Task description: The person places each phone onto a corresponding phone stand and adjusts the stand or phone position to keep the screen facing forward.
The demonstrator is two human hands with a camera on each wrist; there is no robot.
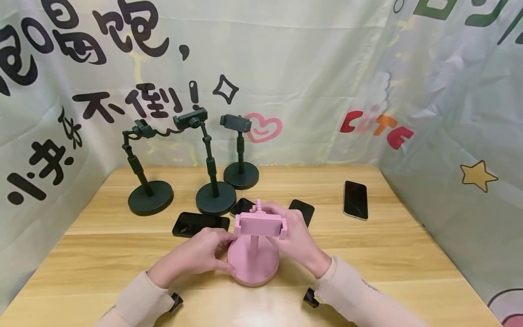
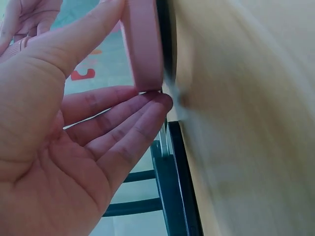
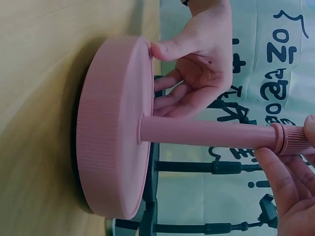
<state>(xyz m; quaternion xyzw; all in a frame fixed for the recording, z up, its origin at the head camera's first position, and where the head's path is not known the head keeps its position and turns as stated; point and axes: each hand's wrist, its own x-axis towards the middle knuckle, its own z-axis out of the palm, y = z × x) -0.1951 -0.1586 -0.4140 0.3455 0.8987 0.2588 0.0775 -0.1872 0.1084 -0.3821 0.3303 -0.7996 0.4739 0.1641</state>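
A pink phone stand (image 1: 250, 265) with a round weighted base, a straight pole and a clamp head (image 1: 260, 225) is in front of me, at the middle of the table. My left hand (image 1: 196, 252) holds the rim of the base from the left, thumb on one side and fingers on the other. In the right wrist view, my right hand (image 3: 293, 189) pinches the ribbed collar (image 3: 295, 139) high on the pole. From the head view, the clamp head partly covers my right hand (image 1: 296, 240). The base's dark underside shows close over the wood.
Behind stand three black phone stands, one left (image 1: 150, 198), one middle (image 1: 215, 198) and one farther back (image 1: 241, 175). Dark phones lie on the table: one near my left hand (image 1: 198, 223), one behind the pink stand (image 1: 242, 205), one behind my right hand (image 1: 303, 210), one far right (image 1: 355, 200).
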